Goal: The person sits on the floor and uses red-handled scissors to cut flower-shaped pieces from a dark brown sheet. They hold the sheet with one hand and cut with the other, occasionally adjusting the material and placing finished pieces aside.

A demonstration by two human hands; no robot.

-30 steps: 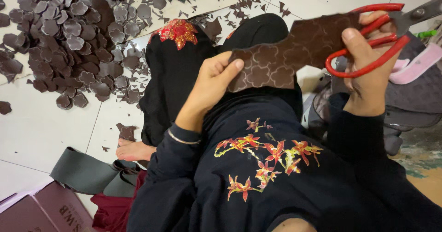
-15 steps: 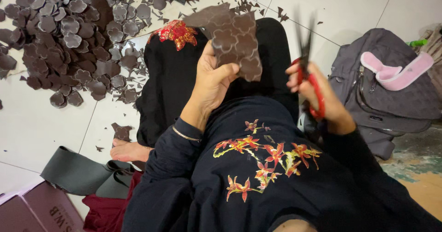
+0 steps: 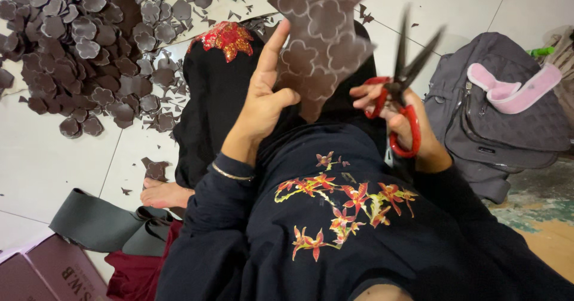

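My left hand [image 3: 264,101] holds up a brown sheet [image 3: 323,35] stamped with flower outlines, pinched at its lower edge between thumb and fingers. My right hand [image 3: 402,124] grips red-handled scissors [image 3: 402,83], blades apart and pointing upward, just right of the sheet and not touching it. I sit on a white tiled floor [image 3: 54,157] in dark clothes with red and yellow floral embroidery [image 3: 341,202]. A gold bangle circles my left wrist.
A heap of cut brown flower shapes [image 3: 89,44] and scraps covers the floor at upper left. A grey bag [image 3: 496,121] with a pink item [image 3: 511,89] on it lies at right. Grey folded material [image 3: 98,223] and a maroon box [image 3: 48,271] sit at lower left.
The sheet has swung from across my lap to upright in my left hand. My right hand brought the scissors down and left, blades now pointing up and apart.
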